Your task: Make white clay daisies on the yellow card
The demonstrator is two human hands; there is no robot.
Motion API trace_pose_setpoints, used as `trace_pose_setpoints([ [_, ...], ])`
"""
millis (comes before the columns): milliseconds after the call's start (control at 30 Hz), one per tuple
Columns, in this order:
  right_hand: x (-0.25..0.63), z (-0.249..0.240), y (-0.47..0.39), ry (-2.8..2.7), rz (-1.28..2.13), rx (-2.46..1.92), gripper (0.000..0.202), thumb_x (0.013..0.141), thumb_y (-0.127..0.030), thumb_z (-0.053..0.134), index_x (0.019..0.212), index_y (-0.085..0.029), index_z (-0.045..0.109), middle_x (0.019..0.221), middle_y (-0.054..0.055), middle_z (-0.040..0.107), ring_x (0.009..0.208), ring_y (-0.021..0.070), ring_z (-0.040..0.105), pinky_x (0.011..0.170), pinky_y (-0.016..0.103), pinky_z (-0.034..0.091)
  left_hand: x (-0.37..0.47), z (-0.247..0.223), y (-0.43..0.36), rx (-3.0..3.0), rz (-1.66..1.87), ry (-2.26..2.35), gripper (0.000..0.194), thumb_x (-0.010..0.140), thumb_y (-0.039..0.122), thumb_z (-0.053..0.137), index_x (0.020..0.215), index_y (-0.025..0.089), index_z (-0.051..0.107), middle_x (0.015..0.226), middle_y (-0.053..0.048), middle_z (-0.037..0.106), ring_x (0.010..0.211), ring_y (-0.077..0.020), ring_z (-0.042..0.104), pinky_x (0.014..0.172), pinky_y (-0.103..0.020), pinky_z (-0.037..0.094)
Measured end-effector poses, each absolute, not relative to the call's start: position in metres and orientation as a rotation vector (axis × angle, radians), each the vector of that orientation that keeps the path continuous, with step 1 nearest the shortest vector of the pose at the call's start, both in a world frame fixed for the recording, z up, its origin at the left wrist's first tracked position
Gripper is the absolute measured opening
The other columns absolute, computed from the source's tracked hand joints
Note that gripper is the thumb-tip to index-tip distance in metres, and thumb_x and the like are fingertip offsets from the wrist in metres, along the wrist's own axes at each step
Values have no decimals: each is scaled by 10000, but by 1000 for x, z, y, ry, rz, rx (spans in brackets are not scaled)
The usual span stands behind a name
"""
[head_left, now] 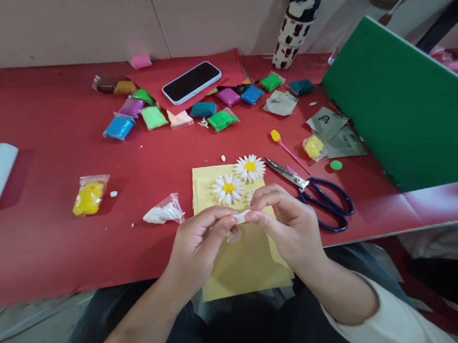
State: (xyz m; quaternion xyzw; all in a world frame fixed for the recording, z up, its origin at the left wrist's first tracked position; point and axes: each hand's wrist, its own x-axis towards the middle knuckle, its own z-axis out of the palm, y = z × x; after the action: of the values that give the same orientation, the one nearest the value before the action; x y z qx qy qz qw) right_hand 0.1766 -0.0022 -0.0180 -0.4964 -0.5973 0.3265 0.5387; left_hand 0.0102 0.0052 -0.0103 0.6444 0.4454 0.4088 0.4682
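Note:
Between my two hands is a small strip of white modelling clay (241,217). My left hand (202,238) pinches its left end with thumb and forefinger. The thumb and forefinger of my right hand (291,224) close on the other end. Both hands are over a stack of yellow paper (246,269) at the table's front edge. Two white clay daisies with yellow centres, a nearer daisy (228,189) and a farther daisy (249,167), lie on the paper's far part. More white petal-like clay shows partly behind my fingers. Left of the paper lies an opened bag of white clay (164,211).
Scissors (317,194) with dark blue handles and a pink tool with a yellow tip (290,150) lie to the right. Yellow clay packet (89,197) sits left. Behind are several coloured clay packets, a phone (192,83), a tumbler (295,26) and a green board (408,106).

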Motion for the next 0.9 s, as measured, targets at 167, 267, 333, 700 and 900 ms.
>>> trace_pose_setpoints([
  [167, 176, -18, -2, -1580, 628, -1229, 89, 803, -348, 719, 846, -270, 710, 855, -9, 704, 840, 176, 659, 822, 412, 430, 13, -13, 6, 1490, 1038, 1156, 117, 864, 269, 632, 791, 273, 723, 743, 46, 738, 672, -116, 690, 616, -191, 563],
  [267, 175, -20, -3, -1610, 605, -1244, 37, 816, -307, 712, 839, -278, 716, 841, -18, 700, 818, 167, 659, 822, 412, 416, 14, -12, 5, 1516, 1040, 1222, 101, 836, 254, 663, 754, 270, 719, 691, 51, 725, 629, -117, 682, 570, -188, 553],
  [333, 174, -23, -3, -1578, 662, -1231, 36, 840, -281, 683, 847, -284, 719, 827, -19, 693, 811, 160, 654, 814, 403, 434, 14, -11, 4, 1544, 1050, 1275, 77, 812, 265, 692, 737, 256, 708, 684, 44, 720, 619, -124, 677, 549, -196, 551],
  [700, 172, -23, 0, -1327, 1133, -1105, 126, 879, -296, 616, 804, -252, 707, 790, -9, 683, 798, 134, 635, 786, 313, 506, 13, -15, 8, 1602, 1190, 1253, 48, 821, 221, 686, 804, 258, 711, 800, 30, 702, 763, -111, 668, 704, -206, 570],
  [900, 172, -23, -2, -1237, 1261, -1085, 98, 837, -315, 671, 775, -253, 712, 779, -9, 676, 789, 138, 620, 786, 309, 497, 11, -17, 8, 1713, 1160, 1156, 168, 853, 238, 663, 998, 303, 716, 1003, 31, 737, 917, -109, 691, 796, -199, 574],
])
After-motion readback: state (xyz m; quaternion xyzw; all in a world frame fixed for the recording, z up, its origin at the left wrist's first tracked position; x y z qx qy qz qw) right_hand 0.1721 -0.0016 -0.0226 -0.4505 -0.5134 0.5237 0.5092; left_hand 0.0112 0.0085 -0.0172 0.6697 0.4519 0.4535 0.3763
